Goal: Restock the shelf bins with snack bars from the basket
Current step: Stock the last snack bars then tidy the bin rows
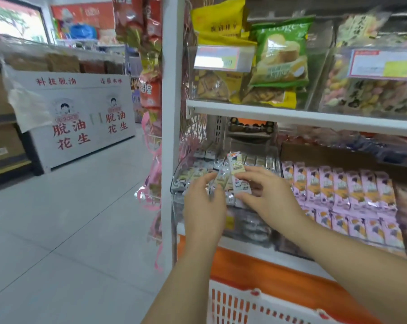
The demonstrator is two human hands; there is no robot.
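Shop shelf [291, 115] holds a clear bin [174, 183] of snack bars [256, 161]; the right hand [270, 197] pinches an upright bar [235, 164], the left hand [203, 204] touches bars beside it, grip unclear.

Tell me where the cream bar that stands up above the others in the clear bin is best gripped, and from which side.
Take the cream bar by its upper half, from above and the front, with the grip across its flat faces. It stands upright and only that part rises free; packed bars in the clear bin crowd its base, where the right hand pinches it.
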